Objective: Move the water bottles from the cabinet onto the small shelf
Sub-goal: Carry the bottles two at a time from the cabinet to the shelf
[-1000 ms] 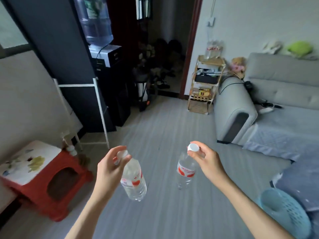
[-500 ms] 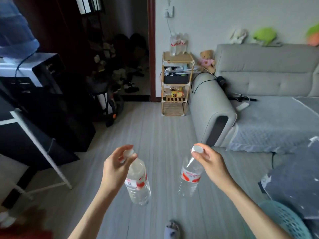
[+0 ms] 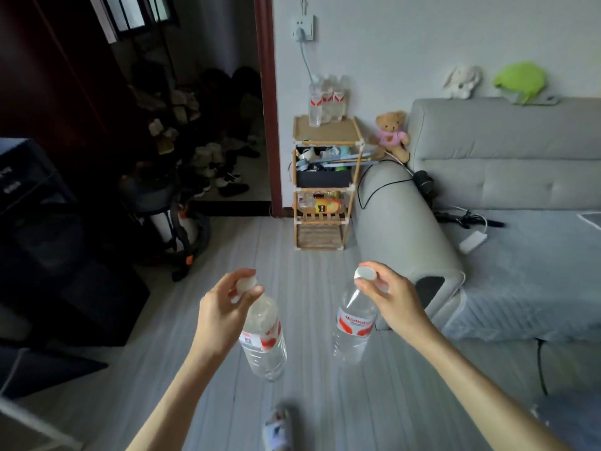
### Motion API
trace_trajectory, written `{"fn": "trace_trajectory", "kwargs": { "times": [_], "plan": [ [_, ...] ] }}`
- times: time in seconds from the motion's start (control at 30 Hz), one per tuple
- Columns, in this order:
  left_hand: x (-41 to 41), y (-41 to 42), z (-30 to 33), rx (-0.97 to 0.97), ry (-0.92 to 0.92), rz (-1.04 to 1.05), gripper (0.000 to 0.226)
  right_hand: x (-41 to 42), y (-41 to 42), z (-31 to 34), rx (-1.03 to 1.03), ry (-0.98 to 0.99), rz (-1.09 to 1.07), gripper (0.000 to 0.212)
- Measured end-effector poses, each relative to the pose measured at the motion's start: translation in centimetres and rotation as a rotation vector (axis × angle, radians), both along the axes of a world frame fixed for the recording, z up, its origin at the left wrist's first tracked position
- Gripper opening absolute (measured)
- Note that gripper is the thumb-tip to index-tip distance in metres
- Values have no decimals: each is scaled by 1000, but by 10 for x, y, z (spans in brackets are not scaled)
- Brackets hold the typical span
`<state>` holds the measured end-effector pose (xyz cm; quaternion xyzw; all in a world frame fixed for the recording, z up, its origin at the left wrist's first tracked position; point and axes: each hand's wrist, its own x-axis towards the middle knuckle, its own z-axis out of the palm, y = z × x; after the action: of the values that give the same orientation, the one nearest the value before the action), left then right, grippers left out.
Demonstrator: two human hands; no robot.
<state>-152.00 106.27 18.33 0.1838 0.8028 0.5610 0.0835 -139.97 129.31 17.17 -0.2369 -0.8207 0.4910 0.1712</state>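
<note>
Midway across the grey plank floor (image 3: 312,262), carrying two clear water bottles, one per hand, low in the centre of the frame. Left hand (image 3: 221,314) pinched closed around the white cap of the left bottle (image 3: 265,346); right hand (image 3: 395,304) clamped likewise on the cap of the right bottle (image 3: 354,330). Hanging cap-up, both of them, long axes near vertical, the left bottle's base tilted slightly toward lower right, the right one's toward lower left, red-and-white labels facing the camera, neither touching the other nor the floor. Straight ahead at upper centre, standing against the white wall (image 3: 422,43): the small shelf (image 3: 327,183), bamboo-framed, with a cluster of shelved bottles (image 3: 326,100) upright at the rear of its top board and bare board in front of them. Flanking it, a dark doorframe (image 3: 266,109) on the left and a grey sofa (image 3: 487,177) arm on the right, a teddy bear (image 3: 392,133) perched there. Along the left edge, dark furniture (image 3: 65,255). Between these, an open lane of floor leading up to the shelf. At the bottom edge, a slippered foot (image 3: 276,428).
</note>
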Motion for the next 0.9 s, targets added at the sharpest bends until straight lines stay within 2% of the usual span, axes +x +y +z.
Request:
{"fn": "trace_trajectory", "kwargs": {
  "times": [0.2, 0.4, 0.47, 0.57, 0.9],
  "plan": [
    [-134, 87, -9, -40, 54, -56, 24, -123, 82, -4, 35, -6, -26, 23],
    [-254, 178, 13, -37, 97, -121, 25, -230, 159, 16, 80, 38, -94, 18],
    [-285, 204, 18, -47, 101, -156, 27, -257, 185, 19, 63, 48, -126, 21],
    [-326, 243, 16, -56, 108, -180, 19, -295, 224, 19, 11, 57, -156, 22],
    [-458, 393, 9, -47, 59, -152, 27, -429, 376, 6, -45, 87, -173, 19]
  ]
}}
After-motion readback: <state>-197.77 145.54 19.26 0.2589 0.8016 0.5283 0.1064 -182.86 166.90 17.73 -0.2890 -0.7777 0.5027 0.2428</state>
